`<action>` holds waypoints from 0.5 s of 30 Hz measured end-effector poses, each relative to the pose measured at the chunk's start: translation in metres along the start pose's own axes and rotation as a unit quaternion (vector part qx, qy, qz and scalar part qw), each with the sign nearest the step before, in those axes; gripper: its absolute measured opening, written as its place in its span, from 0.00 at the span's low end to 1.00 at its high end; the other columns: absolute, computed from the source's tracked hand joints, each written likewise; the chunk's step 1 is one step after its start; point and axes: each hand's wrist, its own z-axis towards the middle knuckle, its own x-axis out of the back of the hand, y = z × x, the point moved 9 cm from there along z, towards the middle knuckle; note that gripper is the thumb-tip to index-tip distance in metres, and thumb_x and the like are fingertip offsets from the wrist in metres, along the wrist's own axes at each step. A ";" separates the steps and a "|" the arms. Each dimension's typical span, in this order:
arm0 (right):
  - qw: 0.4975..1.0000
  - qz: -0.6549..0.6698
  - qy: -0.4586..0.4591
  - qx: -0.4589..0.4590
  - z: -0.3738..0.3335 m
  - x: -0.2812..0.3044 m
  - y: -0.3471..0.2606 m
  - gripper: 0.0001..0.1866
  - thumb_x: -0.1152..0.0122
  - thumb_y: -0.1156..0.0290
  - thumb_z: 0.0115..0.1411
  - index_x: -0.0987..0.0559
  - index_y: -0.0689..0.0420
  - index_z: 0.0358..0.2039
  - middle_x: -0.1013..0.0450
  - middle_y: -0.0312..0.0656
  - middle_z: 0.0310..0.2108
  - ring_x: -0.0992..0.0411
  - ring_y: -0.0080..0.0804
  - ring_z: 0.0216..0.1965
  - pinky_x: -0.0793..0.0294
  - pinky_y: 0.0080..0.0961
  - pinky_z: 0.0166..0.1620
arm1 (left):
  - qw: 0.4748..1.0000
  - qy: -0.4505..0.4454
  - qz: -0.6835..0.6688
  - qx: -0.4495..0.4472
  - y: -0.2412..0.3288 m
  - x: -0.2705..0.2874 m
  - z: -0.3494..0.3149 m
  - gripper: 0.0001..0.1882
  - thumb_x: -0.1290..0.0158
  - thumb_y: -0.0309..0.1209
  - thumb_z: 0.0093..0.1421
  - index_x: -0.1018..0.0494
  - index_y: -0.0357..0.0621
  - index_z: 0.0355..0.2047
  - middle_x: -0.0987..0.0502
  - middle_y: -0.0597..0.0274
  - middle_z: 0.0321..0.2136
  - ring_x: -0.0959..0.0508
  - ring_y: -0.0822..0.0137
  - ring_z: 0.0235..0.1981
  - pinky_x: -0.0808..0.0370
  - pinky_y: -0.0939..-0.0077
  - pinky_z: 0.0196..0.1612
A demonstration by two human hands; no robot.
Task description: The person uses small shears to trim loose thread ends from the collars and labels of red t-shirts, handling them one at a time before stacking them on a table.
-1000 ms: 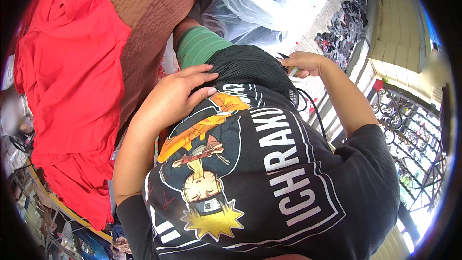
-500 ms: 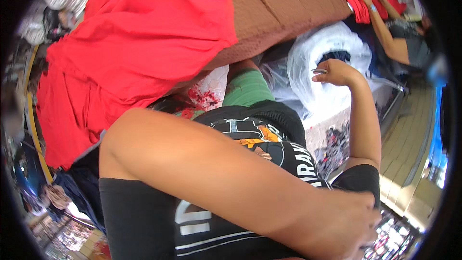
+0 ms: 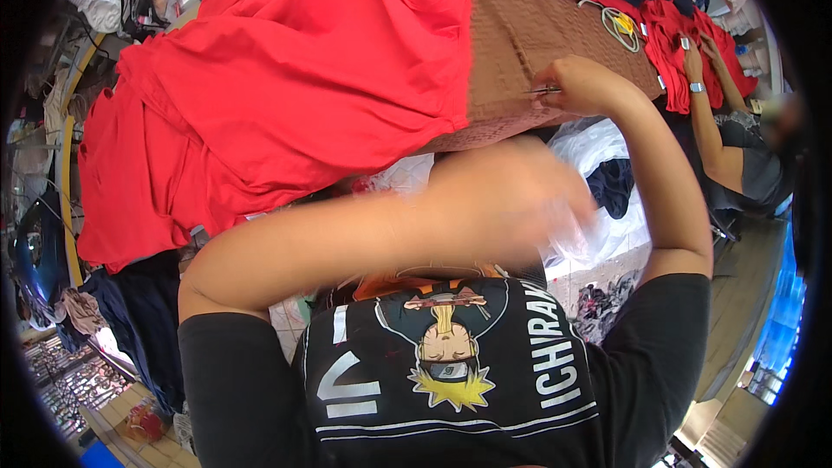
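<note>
My right hand [image 3: 582, 85] is raised at the near edge of a brown table [image 3: 529, 35], fingers pinched on small metal snips [image 3: 542, 91] that point left. My left hand [image 3: 520, 195] is a blur across my chest, just below the table edge; I cannot tell whether it holds anything. A large pile of red garments [image 3: 286, 95] covers the left part of the table and hangs over its edge, left of both hands. Below my arms is my black printed shirt [image 3: 451, 381].
A clear plastic bag [image 3: 607, 199] with dark cloth sits under the table by my right arm. Another person's hands [image 3: 698, 56] work on red garments [image 3: 672, 26] at the table's far right. Dark clothes [image 3: 139, 312] hang at lower left.
The view has swung up to the table. My right hand rose from the plastic bag to the table edge. My left arm swept across my chest to the right.
</note>
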 end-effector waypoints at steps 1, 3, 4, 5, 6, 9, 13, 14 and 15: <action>1.000 -0.002 -0.001 -0.005 0.000 0.000 0.004 0.13 0.39 0.64 0.53 0.20 0.56 0.36 0.23 0.50 0.30 0.25 0.48 0.35 0.28 0.38 0.40 | 0.991 0.001 0.019 0.131 -0.055 0.022 -0.007 0.09 0.45 0.31 0.56 0.23 0.42 0.35 0.23 0.58 0.34 0.23 0.57 0.38 0.27 0.66 0.44; 1.000 -0.009 -0.002 -0.010 0.003 0.004 0.012 0.13 0.40 0.65 0.53 0.20 0.57 0.36 0.23 0.50 0.31 0.26 0.51 0.36 0.28 0.39 0.40 | 0.941 0.107 0.269 0.173 -0.121 0.063 -0.034 0.12 0.44 0.34 0.56 0.24 0.41 0.38 0.23 0.55 0.36 0.24 0.56 0.40 0.27 0.65 0.45; 0.999 -0.001 0.027 -0.020 0.004 0.008 0.014 0.13 0.40 0.65 0.53 0.20 0.57 0.37 0.23 0.50 0.31 0.25 0.50 0.35 0.28 0.38 0.39 | 0.919 0.125 0.301 0.222 -0.145 0.069 -0.046 0.13 0.43 0.35 0.55 0.23 0.42 0.38 0.23 0.55 0.37 0.24 0.56 0.41 0.27 0.65 0.45; 0.998 0.009 0.055 -0.029 0.005 0.010 0.015 0.13 0.39 0.65 0.53 0.20 0.57 0.37 0.23 0.50 0.30 0.25 0.49 0.34 0.27 0.37 0.38 | 0.893 0.140 0.332 0.271 -0.160 0.074 -0.055 0.13 0.42 0.36 0.54 0.23 0.43 0.38 0.23 0.55 0.38 0.24 0.56 0.42 0.27 0.65 0.45; 0.996 0.019 0.084 -0.037 0.006 0.012 0.015 0.13 0.39 0.66 0.53 0.20 0.57 0.38 0.23 0.49 0.30 0.25 0.48 0.33 0.27 0.36 0.38 | 0.888 0.140 0.338 0.278 -0.169 0.073 -0.061 0.13 0.42 0.36 0.54 0.22 0.44 0.38 0.23 0.56 0.38 0.24 0.57 0.42 0.27 0.66 0.45; 0.966 0.194 0.165 -0.042 0.003 -0.002 0.010 0.13 0.38 0.67 0.54 0.21 0.58 0.40 0.23 0.49 0.29 0.24 0.43 0.31 0.27 0.33 0.36 | 0.881 0.156 0.306 0.326 -0.189 0.071 -0.072 0.12 0.42 0.36 0.55 0.21 0.46 0.37 0.22 0.58 0.38 0.23 0.58 0.41 0.27 0.69 0.45; 0.934 0.250 0.255 -0.009 -0.003 -0.023 0.003 0.14 0.38 0.70 0.55 0.21 0.60 0.42 0.23 0.49 0.31 0.24 0.37 0.30 0.27 0.29 0.36 | 0.870 0.198 0.138 0.430 -0.194 0.085 -0.085 0.11 0.44 0.35 0.58 0.21 0.41 0.34 0.19 0.58 0.35 0.20 0.64 0.38 0.27 0.74 0.44; 0.939 0.242 0.243 -0.019 -0.002 -0.025 0.002 0.14 0.39 0.70 0.55 0.21 0.59 0.42 0.23 0.49 0.32 0.24 0.35 0.31 0.27 0.28 0.36 | 0.880 0.215 0.071 0.418 -0.192 0.090 -0.091 0.12 0.44 0.36 0.58 0.21 0.39 0.33 0.19 0.58 0.33 0.20 0.65 0.36 0.26 0.74 0.43; 0.938 0.244 0.246 -0.022 -0.003 -0.022 0.001 0.14 0.39 0.70 0.55 0.21 0.59 0.42 0.23 0.49 0.32 0.24 0.34 0.31 0.28 0.27 0.36 | 0.885 0.232 0.003 0.404 -0.189 0.096 -0.096 0.13 0.44 0.36 0.58 0.21 0.37 0.32 0.19 0.58 0.31 0.20 0.66 0.35 0.26 0.73 0.41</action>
